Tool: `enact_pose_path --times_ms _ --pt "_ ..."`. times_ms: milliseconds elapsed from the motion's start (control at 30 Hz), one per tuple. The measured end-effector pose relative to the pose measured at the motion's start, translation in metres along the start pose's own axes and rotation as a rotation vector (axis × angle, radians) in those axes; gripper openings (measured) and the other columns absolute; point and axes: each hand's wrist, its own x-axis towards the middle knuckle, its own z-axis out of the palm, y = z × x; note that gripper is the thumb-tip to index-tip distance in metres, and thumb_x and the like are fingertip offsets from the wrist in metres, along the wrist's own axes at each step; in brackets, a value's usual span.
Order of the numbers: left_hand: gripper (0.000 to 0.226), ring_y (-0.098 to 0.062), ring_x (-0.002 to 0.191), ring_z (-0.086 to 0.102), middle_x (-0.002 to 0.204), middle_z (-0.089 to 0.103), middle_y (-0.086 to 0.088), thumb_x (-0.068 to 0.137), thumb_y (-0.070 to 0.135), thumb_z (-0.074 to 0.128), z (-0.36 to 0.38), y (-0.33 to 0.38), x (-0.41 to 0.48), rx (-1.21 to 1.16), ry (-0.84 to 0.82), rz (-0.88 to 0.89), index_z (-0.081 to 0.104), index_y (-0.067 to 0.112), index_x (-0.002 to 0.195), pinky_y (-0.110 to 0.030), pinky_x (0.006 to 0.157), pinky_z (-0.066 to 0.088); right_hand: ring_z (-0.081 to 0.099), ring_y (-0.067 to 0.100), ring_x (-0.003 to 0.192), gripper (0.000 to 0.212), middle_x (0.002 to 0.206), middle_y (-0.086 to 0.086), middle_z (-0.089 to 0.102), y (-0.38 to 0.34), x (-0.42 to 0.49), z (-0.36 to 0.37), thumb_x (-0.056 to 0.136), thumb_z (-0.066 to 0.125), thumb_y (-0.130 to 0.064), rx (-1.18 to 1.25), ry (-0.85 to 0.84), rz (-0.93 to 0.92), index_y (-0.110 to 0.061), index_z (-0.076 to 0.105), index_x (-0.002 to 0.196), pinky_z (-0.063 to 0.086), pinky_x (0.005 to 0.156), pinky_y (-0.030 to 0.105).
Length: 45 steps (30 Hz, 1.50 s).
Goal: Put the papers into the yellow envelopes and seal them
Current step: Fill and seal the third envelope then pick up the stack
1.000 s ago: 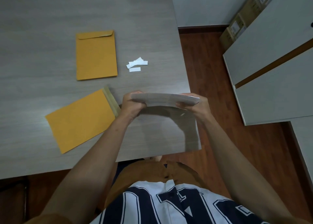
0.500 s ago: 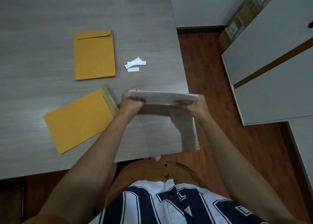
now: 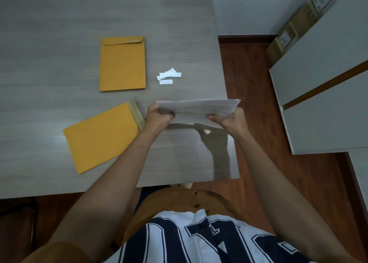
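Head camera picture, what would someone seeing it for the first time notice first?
First, the stack of white papers held up over the grey table, with the left hand and right hand gripping its two ends. Next, two yellow envelopes: the closed envelope further back, and the open envelope lying slanted just left of the hands. Small white strips lie between them and the table's right edge.

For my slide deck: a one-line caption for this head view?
Both hands hold papers above the table, beside an open yellow envelope.

Print on the held papers [image 3: 199,108] too blurred to read, table [image 3: 59,14] cropped left
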Motion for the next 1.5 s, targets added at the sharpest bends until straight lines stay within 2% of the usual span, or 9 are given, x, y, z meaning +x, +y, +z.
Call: enact_pose_path --times_ms 200,333,467,700,933,1100,1333,1400,1500 --pt "0.031 0.009 0.075 0.064 0.090 0.066 0.015 0.079 0.000 0.073 -0.065 -0.004 -0.004 -0.047 0.121 0.011 0.062 0.024 0.096 -0.011 0.065 0.051 0.074 0.015 0.091 0.035 0.103 0.001 0.075 -0.036 0.018 0.037 0.069 0.088 -0.009 0.017 -0.212 -0.050 -0.013 0.075 0.101 0.060 0.082 0.034" --pt "0.022 -0.020 0.081 0.060 0.079 0.055 0.005 0.086 0.031 0.067 -0.098 -0.034 -0.004 0.150 0.407 -0.258 0.055 0.015 0.094 -0.027 0.061 0.043 0.073 0.010 0.088 0.038 0.108 0.001 0.074 -0.050 0.028 0.066 0.071 0.086 -0.010 -0.128 -0.278 -0.032 -0.012 0.074 0.107 0.060 0.080 0.027" --pt "0.061 -0.039 0.106 0.060 0.115 0.062 -0.027 0.085 0.039 0.066 -0.104 -0.062 -0.001 0.436 0.178 -0.454 0.056 -0.011 0.119 -0.042 0.078 0.050 0.073 0.013 0.088 0.033 0.107 0.003 0.075 -0.056 0.029 0.086 0.073 0.084 -0.011 -0.297 -0.256 -0.057 -0.010 0.075 0.105 0.060 0.080 0.030" --pt "0.077 -0.029 0.109 0.057 0.133 0.051 -0.015 0.078 0.048 0.069 -0.098 -0.065 0.004 0.487 0.148 -0.474 0.044 0.001 0.135 -0.030 0.068 0.041 0.064 -0.004 0.069 0.028 0.095 -0.006 0.073 -0.054 0.019 0.100 0.074 0.081 -0.012 -0.418 -0.208 -0.103 -0.014 0.076 0.102 0.051 0.057 0.008" --pt "0.072 -0.029 0.100 0.062 0.122 0.060 -0.016 0.077 0.055 0.065 -0.106 -0.069 0.001 0.468 0.123 -0.403 0.049 0.003 0.124 -0.028 0.053 0.036 0.067 -0.005 0.070 0.021 0.082 -0.015 0.070 -0.050 0.015 0.106 0.071 0.083 -0.013 -0.425 -0.291 -0.022 -0.025 0.075 0.087 0.052 0.054 0.011" --pt "0.076 -0.027 0.103 0.060 0.121 0.060 -0.013 0.076 0.054 0.067 -0.108 -0.068 -0.003 0.532 0.083 -0.364 0.047 0.004 0.129 -0.030 0.064 0.040 0.073 0.014 0.083 0.030 0.098 -0.004 0.076 -0.052 0.024 0.118 0.067 0.084 -0.004 -0.332 -0.404 0.105 -0.021 0.075 0.089 0.060 0.075 0.030" --pt "0.071 -0.026 0.102 0.056 0.121 0.056 -0.012 0.076 0.049 0.072 -0.111 -0.063 -0.004 0.508 0.040 -0.359 0.044 0.005 0.125 -0.030 0.065 0.039 0.073 0.017 0.087 0.036 0.105 0.004 0.075 -0.044 0.031 0.144 0.066 0.083 0.003 -0.271 -0.457 0.202 -0.015 0.075 0.096 0.059 0.078 0.032" --pt "0.081 -0.024 0.106 0.051 0.125 0.049 -0.009 0.068 0.050 0.079 -0.121 -0.059 -0.005 0.551 0.051 -0.292 0.042 0.008 0.126 -0.032 0.074 0.044 0.073 0.016 0.086 0.037 0.103 0.002 0.076 -0.039 0.032 0.145 0.066 0.087 -0.004 -0.290 -0.412 0.207 -0.014 0.076 0.099 0.059 0.079 0.032" --pt "0.118 -0.027 0.133 0.033 0.143 0.034 -0.006 0.049 0.063 0.082 -0.144 -0.056 -0.006 0.869 -0.008 0.035 0.027 0.020 0.144 -0.037 0.107 0.035 0.073 0.015 0.086 0.032 0.100 -0.002 0.076 -0.035 0.029 0.144 0.070 0.087 -0.020 -0.292 -0.351 0.187 -0.018 0.076 0.101 0.059 0.079 0.032"
